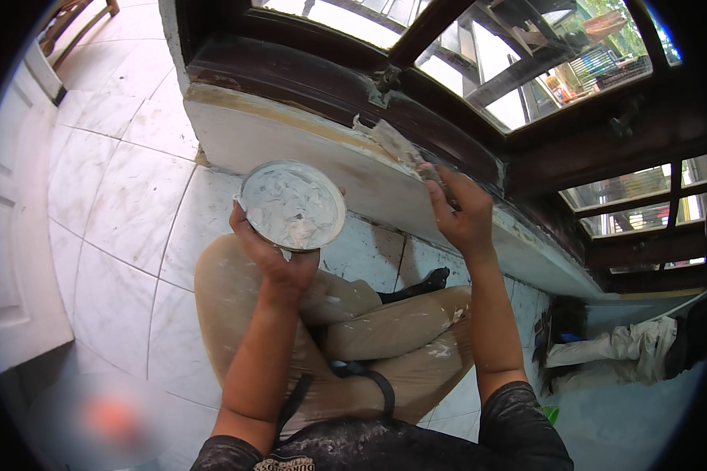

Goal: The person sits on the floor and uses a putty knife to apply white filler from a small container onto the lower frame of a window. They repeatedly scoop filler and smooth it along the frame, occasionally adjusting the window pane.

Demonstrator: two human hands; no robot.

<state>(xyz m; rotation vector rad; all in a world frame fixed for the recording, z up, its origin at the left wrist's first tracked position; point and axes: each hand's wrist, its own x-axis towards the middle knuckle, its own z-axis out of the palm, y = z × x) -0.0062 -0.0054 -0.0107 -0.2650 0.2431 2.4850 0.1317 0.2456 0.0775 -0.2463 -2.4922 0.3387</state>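
My left hand (275, 263) is closed around the lower side of a round tub (341, 206). Thick white putty (291, 196) fills the tub, its surface uneven and its rim smeared. In my right hand (465, 210) is a putty knife (397, 144), its blade coated with pale putty. The blade lies at the window sill (291, 122), next to the dark wooden frame; whether it presses on the surface I cannot tell. A ragged bit of putty shows at the blade's far corner.
I sit cross-legged on white floor tiles (126, 212), close to the low wall (236, 141). Dark window frames (291, 78) with metal latches run along the far and right sides. A white panelled door (16, 212) stands left. Pale trousers (620, 345) show at right. The lower-left corner is blurred.
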